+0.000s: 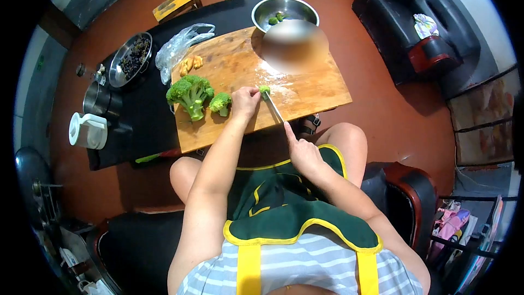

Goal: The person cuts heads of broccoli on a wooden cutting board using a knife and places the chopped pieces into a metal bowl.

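Our right hand [307, 156] holds the knife [277, 108], its fingers wrapped round the grip and the index finger stretched toward the blade. The knife's long axis runs aslant: the tip points away from us and leftward, meeting a small floret [265, 89] on the wooden board [314, 88]. Our left hand [245, 102] has its fingers drawn together just beside that floret; whether they pinch it, we cannot tell. Farther left lies the broccoli [191, 94], stem toward us, crown away, with a cut piece [220, 103] between it and our left hand. Pale specks mark the board, which lies on the black counter [139, 123]; a blurred patch hides its far right part. On the red-brown floor [396, 125] we see a yellow stool [176, 4] and a black sofa [385, 19].
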Tool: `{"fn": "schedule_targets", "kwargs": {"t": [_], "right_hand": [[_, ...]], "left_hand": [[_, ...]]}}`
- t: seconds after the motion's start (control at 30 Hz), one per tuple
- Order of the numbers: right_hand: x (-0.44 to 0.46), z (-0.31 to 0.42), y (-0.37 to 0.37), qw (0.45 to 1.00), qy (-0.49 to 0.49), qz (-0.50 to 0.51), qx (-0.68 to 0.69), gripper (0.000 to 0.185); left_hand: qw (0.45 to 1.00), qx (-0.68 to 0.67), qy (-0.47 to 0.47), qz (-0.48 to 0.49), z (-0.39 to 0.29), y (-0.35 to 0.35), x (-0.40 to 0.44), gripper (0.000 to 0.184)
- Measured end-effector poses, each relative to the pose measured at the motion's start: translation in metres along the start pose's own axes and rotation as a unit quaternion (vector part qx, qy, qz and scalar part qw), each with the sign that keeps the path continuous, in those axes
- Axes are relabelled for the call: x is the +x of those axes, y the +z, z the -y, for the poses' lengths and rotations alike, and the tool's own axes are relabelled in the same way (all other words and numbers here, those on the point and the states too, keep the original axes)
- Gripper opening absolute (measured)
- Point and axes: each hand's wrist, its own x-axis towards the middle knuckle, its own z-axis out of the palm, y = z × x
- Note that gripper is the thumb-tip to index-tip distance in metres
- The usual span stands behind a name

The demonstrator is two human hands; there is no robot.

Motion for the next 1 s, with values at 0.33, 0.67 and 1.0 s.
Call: {"fn": "schedule_targets", "kwargs": {"t": [0.33, 0.67, 1.0], "right_hand": [[0.009, -0.048, -0.029, 0.914, 0.091, 0.089, 0.386, 0.049], [-0.028, -0.032, -0.009, 0.996, -0.040, -0.072, 0.037, 0.053], [-0.023, -0.030, 0.003, 0.996, -0.056, -0.069, -0.010, 0.061]], "left_hand": [[0.997, 0.000, 0.070, 0.013, 0.002, -0.009, -0.014, 0.034], [0.990, -0.090, 0.105, 0.005, 0.020, -0.006, -0.031, 0.034], [0.989, -0.128, 0.034, -0.061, 0.008, 0.004, -0.027, 0.019]]}}
